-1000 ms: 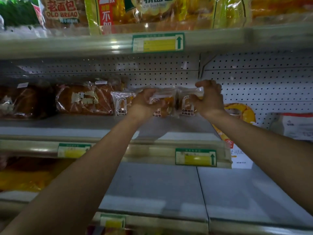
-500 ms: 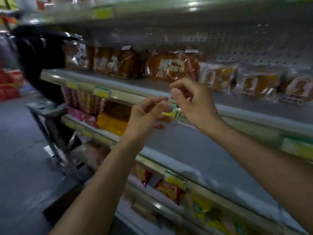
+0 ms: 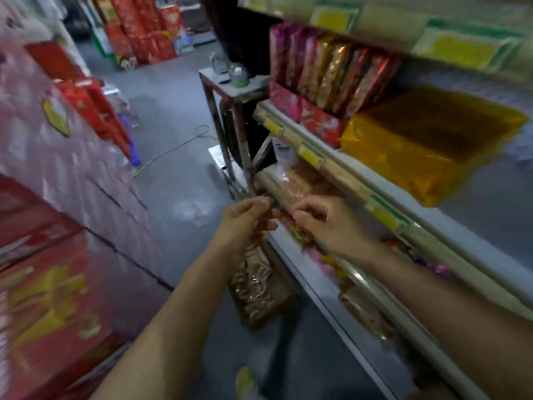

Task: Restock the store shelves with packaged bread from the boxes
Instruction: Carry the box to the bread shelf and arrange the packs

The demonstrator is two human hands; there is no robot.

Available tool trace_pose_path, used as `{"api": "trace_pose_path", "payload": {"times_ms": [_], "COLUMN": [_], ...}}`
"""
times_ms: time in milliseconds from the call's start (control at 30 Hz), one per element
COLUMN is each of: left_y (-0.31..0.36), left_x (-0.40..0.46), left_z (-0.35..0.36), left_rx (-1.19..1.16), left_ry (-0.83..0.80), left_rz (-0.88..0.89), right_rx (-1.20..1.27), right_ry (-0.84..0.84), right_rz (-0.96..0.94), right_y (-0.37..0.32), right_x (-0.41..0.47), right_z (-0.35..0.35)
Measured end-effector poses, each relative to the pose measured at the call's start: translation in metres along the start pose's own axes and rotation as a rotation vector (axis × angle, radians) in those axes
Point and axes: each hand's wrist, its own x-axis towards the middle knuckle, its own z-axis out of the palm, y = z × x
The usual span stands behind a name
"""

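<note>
Shelves [image 3: 360,180] run down the right, stacked boxes [image 3: 57,226] on the left, floor aisle between, and an open box [image 3: 259,287] sits at the shelves' foot.

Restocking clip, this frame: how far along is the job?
Partly done. Neither the left hand nor the right hand holds bread; both have fingers loosely curled above the open box of packaged bread on the floor. Left: that box looks well filled, and the shelf shows bare space.
</note>
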Motion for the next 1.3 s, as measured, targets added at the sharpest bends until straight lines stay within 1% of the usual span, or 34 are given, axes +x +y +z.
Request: {"api": "trace_pose_path", "payload": {"times_ms": [100, 233, 367, 467, 567, 633, 800, 900, 967, 1067, 1167, 1233, 1300], "left_y": [-0.04, -0.107, -0.179, -0.241, -0.317, -0.374, -0.494, -0.554, -0.593, -0.635, -0.67, -0.682, -0.691], "left_x": [0.057, 0.125, 0.178, 0.214, 0.253, 0.28, 0.336, 0.369, 0.388, 0.402, 0.411, 0.417, 0.425], "left_z": [-0.051, -0.102, -0.129, -0.141, -0.148, -0.152, -0.155, -0.151, -0.147, -0.143, -0.141, -0.14, -0.137], "left_rx": [0.003, 0.009, 0.005, -0.017, -0.135, -0.169, -0.139, -0.254, -0.259, -0.235, -0.265, -0.348, -0.484], "left_ry": [0.056, 0.109, 0.083, 0.118, 0.132, 0.187, 0.294, 0.404, 0.421, 0.422, 0.477, 0.54, 0.606], "left_rz": [-0.128, -0.306, -0.482, -0.58, -0.73, -0.812, -0.95, -1.014, -1.041, -1.041, -1.06, -1.079, -1.079], "right_rx": [0.071, 0.081, 0.078, 0.082, 0.051, 0.03, -0.094, -0.152, -0.172, -0.182, -0.252, -0.249, -0.227], "right_ry": [-0.085, -0.167, -0.227, -0.272, -0.333, -0.369, -0.45, -0.492, -0.532, -0.537, -0.534, -0.522, -0.488], "right_rz": [0.204, 0.439, 0.688, 0.828, 0.88, 0.904, 0.982, 1.029, 1.047, 1.125, 1.163, 1.195, 1.222], "right_y": [0.05, 0.138, 0.226, 0.289, 0.359, 0.406, 0.525, 0.586, 0.617, 0.657, 0.694, 0.711, 0.723], "right_x": [0.051, 0.092, 0.109, 0.123, 0.139, 0.148, 0.162, 0.165, 0.167, 0.166, 0.162, 0.161, 0.16], "right_z": [0.052, 0.114, 0.166, 0.197, 0.233, 0.26, 0.32, 0.349, 0.365, 0.386, 0.41, 0.424, 0.435]}}
